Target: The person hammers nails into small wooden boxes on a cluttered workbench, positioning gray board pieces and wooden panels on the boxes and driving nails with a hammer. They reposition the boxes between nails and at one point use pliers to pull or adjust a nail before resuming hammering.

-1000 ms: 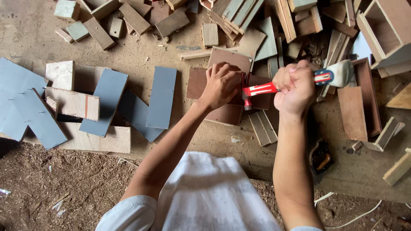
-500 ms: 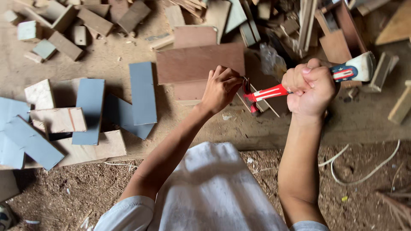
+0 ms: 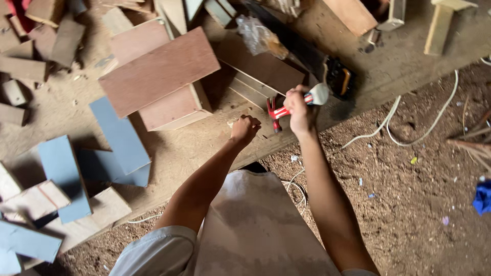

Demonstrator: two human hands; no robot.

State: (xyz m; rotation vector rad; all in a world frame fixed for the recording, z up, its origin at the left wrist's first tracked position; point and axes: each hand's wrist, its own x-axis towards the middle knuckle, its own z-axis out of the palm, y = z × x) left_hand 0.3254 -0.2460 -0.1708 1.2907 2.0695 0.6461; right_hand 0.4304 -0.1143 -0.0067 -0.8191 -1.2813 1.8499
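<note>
Hammer (image 3: 280,110) sits tight in the right hand (image 3: 300,105), its red handle lying sideways with the head pointing left. The left hand (image 3: 244,129) is curled shut just left and below, pressing on the wooden floor (image 3: 204,148); nothing shows inside it.

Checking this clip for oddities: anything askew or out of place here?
Yes. The brown board lies crooked across a box, boards are scattered about, and white cord loops loose over the dirt. The right hand grips a red hammer.
</note>
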